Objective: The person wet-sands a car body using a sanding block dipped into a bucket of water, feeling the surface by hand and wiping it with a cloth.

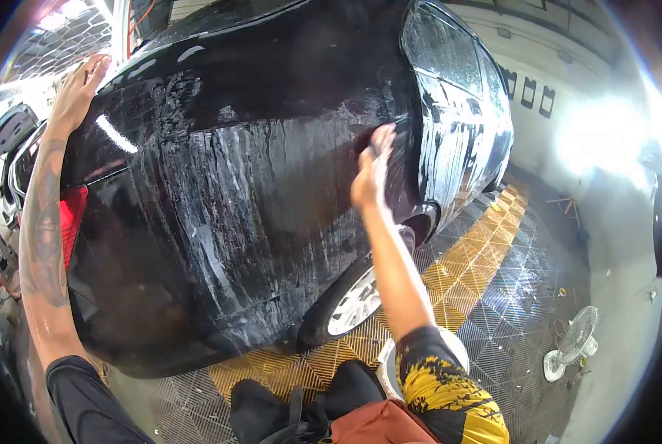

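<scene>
A black car [286, 81] fills the middle of the view, its rear side panel streaked with whitish suds and water. My right hand [374, 166] is against that panel above the rear wheel [355, 300], fingers close together. Something small and dark shows between thumb and fingers; its kind is unclear. At the upper left, my left hand [81, 87] lies by the car's rear top edge with its fingers stretched out and nothing visible in it. Below it, the red tail light [73, 222] is partly covered by my left forearm.
A white bucket [455, 345] stands on the floor beside my right arm. A white fan [577, 334] is further right, near the wall. Yellow and dark grid tiles [486, 237] cover the floor. Another vehicle [11, 133] with a raised lid is at the far left.
</scene>
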The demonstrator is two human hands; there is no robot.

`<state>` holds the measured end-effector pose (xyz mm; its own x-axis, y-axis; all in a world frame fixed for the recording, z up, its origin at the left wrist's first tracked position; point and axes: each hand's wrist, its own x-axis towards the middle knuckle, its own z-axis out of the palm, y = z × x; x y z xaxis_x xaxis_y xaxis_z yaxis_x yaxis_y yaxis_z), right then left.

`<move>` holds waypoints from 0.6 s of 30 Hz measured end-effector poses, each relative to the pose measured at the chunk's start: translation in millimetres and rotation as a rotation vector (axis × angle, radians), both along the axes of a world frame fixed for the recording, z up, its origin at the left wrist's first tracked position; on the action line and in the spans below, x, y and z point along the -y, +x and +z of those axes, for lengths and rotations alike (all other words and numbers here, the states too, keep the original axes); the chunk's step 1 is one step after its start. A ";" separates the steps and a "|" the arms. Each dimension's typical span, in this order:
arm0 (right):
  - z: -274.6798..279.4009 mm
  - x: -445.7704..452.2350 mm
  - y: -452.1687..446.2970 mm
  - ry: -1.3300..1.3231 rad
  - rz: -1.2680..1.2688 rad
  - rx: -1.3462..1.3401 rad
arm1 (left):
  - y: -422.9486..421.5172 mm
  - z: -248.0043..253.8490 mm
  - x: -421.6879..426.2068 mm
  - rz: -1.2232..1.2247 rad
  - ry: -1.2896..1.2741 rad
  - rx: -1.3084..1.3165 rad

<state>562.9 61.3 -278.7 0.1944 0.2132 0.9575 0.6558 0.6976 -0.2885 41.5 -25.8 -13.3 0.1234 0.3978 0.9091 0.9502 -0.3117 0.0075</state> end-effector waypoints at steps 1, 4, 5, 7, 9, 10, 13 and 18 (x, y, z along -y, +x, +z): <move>-8.1 15.3 -0.3 -0.054 0.029 0.081 | -0.5 0.7 0.6 -0.001 -0.008 -0.007; 6.2 -17.3 38.3 -0.041 -0.077 0.089 | 6.1 0.3 7.6 0.039 -0.015 -0.010; 28.9 -23.6 56.0 -0.119 -0.032 -0.020 | 5.7 1.8 7.8 0.038 -0.014 -0.018; 38.3 -16.8 46.6 -0.108 0.049 -0.130 | 4.4 -0.3 4.6 0.016 -0.011 -0.012; 4.4 -4.1 2.1 0.049 0.181 -0.060 | 5.8 0.2 4.9 -0.006 -0.014 -0.016; -1.2 28.4 -5.8 -0.156 0.002 0.116 | 4.3 -0.5 4.9 -0.015 -0.017 -0.015; 19.7 -9.1 35.5 -0.028 0.034 0.004 | -0.6 2.1 0.4 0.042 -0.006 -0.023; 9.1 -5.8 12.4 -0.094 -0.046 -0.014 | -5.3 3.6 -2.7 -0.014 -0.040 -0.030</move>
